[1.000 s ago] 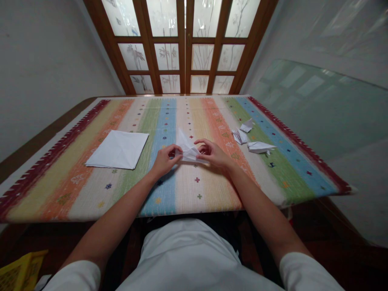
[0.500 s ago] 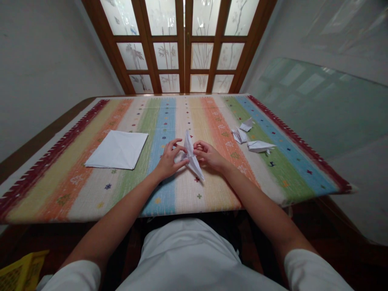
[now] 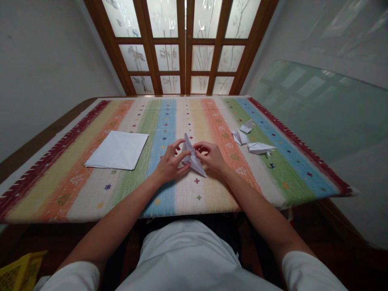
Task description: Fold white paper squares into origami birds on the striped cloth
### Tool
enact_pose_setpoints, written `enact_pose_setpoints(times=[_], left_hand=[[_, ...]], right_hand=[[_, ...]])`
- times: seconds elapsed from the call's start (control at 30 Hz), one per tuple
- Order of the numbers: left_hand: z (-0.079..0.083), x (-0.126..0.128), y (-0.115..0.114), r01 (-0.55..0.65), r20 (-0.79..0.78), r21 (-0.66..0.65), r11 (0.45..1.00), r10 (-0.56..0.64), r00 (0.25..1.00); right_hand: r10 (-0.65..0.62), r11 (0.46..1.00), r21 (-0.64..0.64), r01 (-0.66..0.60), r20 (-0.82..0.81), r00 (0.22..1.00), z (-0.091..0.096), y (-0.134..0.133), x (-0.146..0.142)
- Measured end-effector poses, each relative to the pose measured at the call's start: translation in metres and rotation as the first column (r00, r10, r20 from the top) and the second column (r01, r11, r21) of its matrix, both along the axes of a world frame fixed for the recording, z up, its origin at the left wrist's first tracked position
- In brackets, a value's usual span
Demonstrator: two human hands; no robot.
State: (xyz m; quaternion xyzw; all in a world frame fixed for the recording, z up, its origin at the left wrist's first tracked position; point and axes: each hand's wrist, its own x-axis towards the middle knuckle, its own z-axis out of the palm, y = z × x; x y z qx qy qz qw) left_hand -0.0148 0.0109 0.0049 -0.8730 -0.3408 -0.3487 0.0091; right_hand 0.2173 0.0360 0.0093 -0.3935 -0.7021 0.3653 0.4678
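Holds white folded paper [image 3: 197, 165], slim and sharp-tipped, pinched in half-curled left hand [image 3: 169, 163] and right hand [image 3: 214, 157]; shows it narrower than 1 second ago.

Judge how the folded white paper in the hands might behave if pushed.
The folded white paper is probably light, as it looks thin where the left hand and right hand hold it. Its creases may add some stiffness, though its narrow pointed end could bend easily.
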Motion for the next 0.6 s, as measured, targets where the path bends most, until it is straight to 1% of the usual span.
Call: enact_pose_setpoints(times=[0.07, 0.13, 0.27, 0.33, 0.5, 0.6], left_hand=[[0.002, -0.001, -0.001, -0.025, -0.064, 0.052, 0.998, 0.028, 0.998], [0.003, -0.002, -0.001, -0.003, -0.149, 0.098, 0.995, 0.018, 0.989], [0.005, -0.003, -0.001, 0.074, -0.310, 0.076, 0.994, -0.047, 0.950], [0.005, -0.002, -0.001, 0.074, -0.327, 0.062, 0.995, -0.050, 0.944], [0.004, -0.001, -0.001, 0.048, -0.327, 0.078, 0.996, -0.019, 0.945], [0.005, -0.001, -0.001, 0.030, -0.292, 0.038, 0.999, -0.018, 0.956]], right_hand=[[-0.029, 0.998, 0.059, 0.026, 0.037, 0.999, 0.004, -0.001, 0.001], [-0.050, 0.994, 0.099, 0.044, 0.064, 0.997, 0.008, -0.003, 0.002], [-0.081, 0.988, 0.138, 0.067, 0.096, 0.992, 0.014, -0.006, 0.004], [-0.094, 0.985, 0.155, 0.077, 0.107, 0.990, 0.015, -0.007, 0.004], [-0.150, 0.967, 0.225, 0.118, 0.127, 0.981, 0.016, -0.007, 0.005], [-0.194, 0.953, 0.260, 0.156, 0.129, 0.973, 0.016, -0.006, 0.008]])
